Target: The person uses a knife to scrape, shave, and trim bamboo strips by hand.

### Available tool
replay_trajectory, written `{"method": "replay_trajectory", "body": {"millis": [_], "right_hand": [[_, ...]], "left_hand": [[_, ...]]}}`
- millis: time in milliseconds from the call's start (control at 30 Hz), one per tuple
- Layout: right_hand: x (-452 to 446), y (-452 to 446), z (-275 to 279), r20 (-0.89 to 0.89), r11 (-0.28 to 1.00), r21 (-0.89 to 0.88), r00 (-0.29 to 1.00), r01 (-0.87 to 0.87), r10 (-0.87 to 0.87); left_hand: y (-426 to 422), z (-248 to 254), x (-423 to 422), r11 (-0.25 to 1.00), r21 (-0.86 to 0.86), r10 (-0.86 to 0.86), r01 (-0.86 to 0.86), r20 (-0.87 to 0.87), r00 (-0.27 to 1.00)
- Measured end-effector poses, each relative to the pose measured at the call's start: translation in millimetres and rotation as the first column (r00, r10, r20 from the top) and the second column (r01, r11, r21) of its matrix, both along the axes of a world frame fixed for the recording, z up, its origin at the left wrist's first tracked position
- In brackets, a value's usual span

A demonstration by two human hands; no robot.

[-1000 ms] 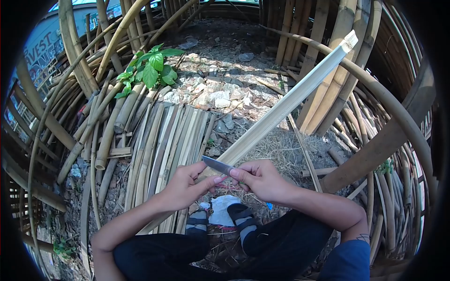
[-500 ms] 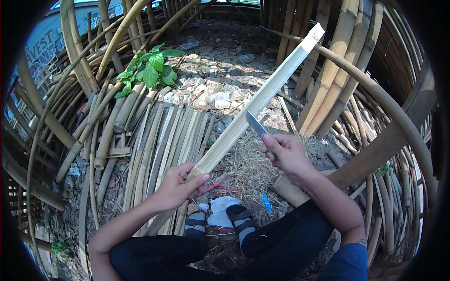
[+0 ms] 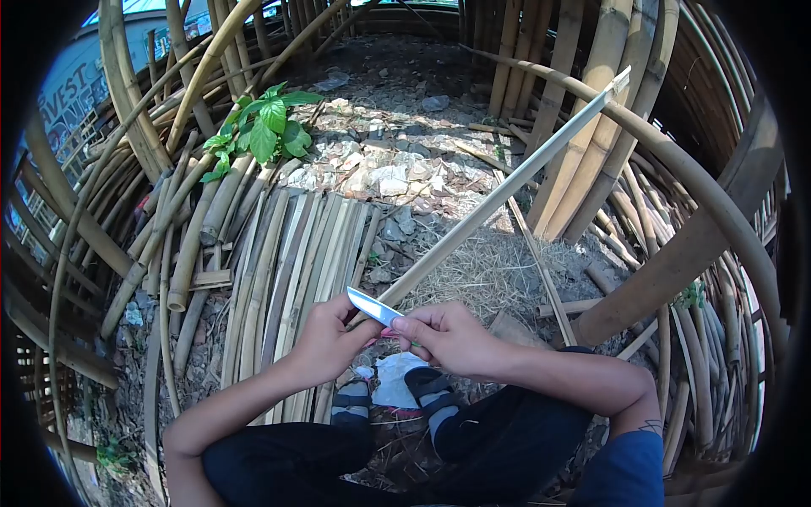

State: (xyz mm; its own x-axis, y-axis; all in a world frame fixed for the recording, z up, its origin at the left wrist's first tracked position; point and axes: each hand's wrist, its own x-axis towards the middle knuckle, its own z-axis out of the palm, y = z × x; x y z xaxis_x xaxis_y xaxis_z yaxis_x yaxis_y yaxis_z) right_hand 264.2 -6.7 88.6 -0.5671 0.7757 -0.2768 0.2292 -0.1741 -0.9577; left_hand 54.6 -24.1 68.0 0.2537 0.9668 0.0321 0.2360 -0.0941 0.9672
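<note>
My left hand [image 3: 331,342] grips the near end of a long split bamboo strip [image 3: 507,190]. The strip slants up and away to the right, its narrow edge turned toward me and its far end by a curved bamboo pole. My right hand [image 3: 448,338] is closed around the handle of a knife [image 3: 372,306], most of which the fingers cover. The bright blade lies across the strip's near end, close to my left fingers; I cannot tell whether its edge touches the bamboo.
Split bamboo strips [image 3: 291,262] lie in a row at left. The curved bamboo pole [image 3: 676,156] arches across the right, near upright poles [image 3: 604,127]. A green leafy plant [image 3: 266,131] grows at upper left. Straw shavings [image 3: 481,279] and rubble [image 3: 384,173] cover the ground.
My right hand has brought the knife down and left, from midway along the bamboo strip to its near end by my left hand. The strip has rolled edge-on, its far end shifting right.
</note>
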Motion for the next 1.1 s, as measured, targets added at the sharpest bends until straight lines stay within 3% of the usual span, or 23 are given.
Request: {"method": "replay_trajectory", "body": {"millis": [167, 233, 333, 467, 533, 667, 733, 900, 1100], "right_hand": [[-1.5, 3.4, -5.5, -0.02, 0.998, -0.063, 0.999, 0.032, -0.033], [-1.8, 7.1, -13.4, -0.01, 0.994, 0.094, 0.998, 0.062, -0.061], [-1.0, 11.0, -13.5, -0.035, 0.979, 0.13, 0.988, 0.157, -0.153], [9.2, 28.2, 0.4, -0.01, 0.959, 0.108, 0.965, 0.26, -0.261], [12.4, 32.9, 1.6, -0.045, 0.946, -0.002, 0.945, 0.325, -0.324], [0.0, 14.3, -2.9, -0.031, 0.982, -0.045, 0.982, 0.185, -0.186], [-7.1, 5.8, -6.1, -0.018, 0.999, 0.001, 0.999, 0.043, -0.043], [-8.9, 8.4, -10.0, -0.03, 0.997, -0.051, 0.998, 0.061, -0.062], [-6.0, 12.5, -17.2, 0.028, 0.992, 0.105, 0.997, 0.064, -0.068]], "left_hand": [[0.3, -3.6, 2.3, 0.995, 0.092, 0.042, -0.038, -0.032, 0.999], [1.2, -6.0, 4.8, 0.989, 0.122, 0.086, -0.087, 0.009, 0.996], [2.2, -6.4, 7.2, 0.973, 0.187, 0.144, -0.138, -0.018, 0.989], [2.6, -8.7, -4.2, 0.985, 0.04, 0.174, -0.17, -0.141, 0.975], [4.2, -10.5, -4.8, 0.98, 0.009, 0.2, -0.201, -0.143, 0.969], [3.3, -6.2, -2.8, 0.983, 0.021, 0.182, -0.181, -0.175, 0.968], [2.3, -7.0, 0.6, 0.977, 0.107, 0.199, -0.183, -0.158, 0.967], [1.1, -11.9, 5.6, 0.941, 0.268, 0.231, -0.206, -0.064, 0.971], [2.0, -12.5, 4.8, 0.925, 0.319, 0.244, -0.208, -0.078, 0.967]]}}
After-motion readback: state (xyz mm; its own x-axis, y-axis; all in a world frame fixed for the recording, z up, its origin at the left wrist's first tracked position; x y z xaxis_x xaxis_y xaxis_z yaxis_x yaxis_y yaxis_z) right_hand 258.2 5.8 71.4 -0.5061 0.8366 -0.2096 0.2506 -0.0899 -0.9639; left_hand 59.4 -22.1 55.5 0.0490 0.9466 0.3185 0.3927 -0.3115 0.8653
